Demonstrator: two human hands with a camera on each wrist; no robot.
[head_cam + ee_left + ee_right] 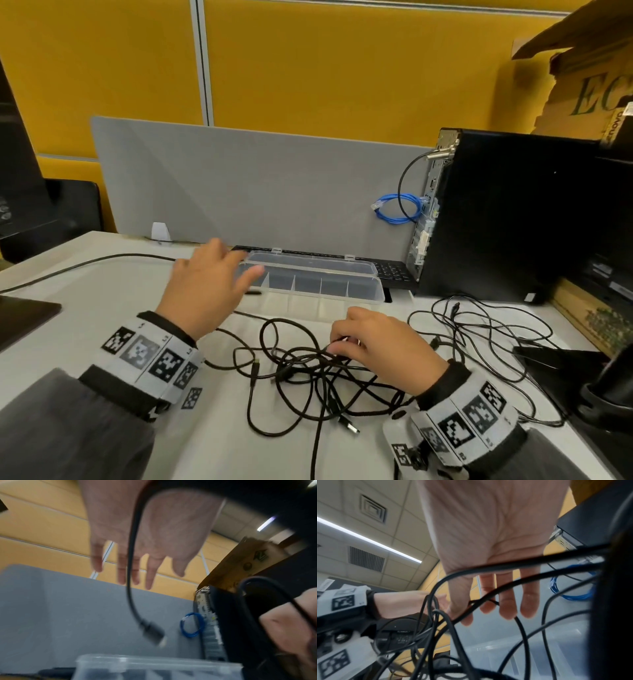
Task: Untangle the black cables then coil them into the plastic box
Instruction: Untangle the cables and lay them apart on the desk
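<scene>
Black cables lie in one knotted heap on the table, just in front of the plastic box, w/ looser loops trailing off to the box's right-front. Prob. still the untangling step; nothing is coiled and the box compartments look empty.

Right hand sits on top of the heap, directly in front of the box, fingers curled down and pinching a strand at the knot's upper edge. Seems placed there to pin or lift one cable so it can be traced out. A USB plug end sticks out at the heap's near side, farthest from the box; likely a good free end to pull from.

Left hand hovers at the box's left end, fingers spread wide and straight, holding nothing. Wrist view shows the open palm w/ a cable and plug hanging loose in front of it, not gripped.

Box lid is open, tipped back toward the grey divider, so access is from front/above only.

Room: bare table left of the box, good for laying out a freed cable. Right of the box is tight, w/ a black PC tower close by and loops running toward it; snag risk there.
</scene>
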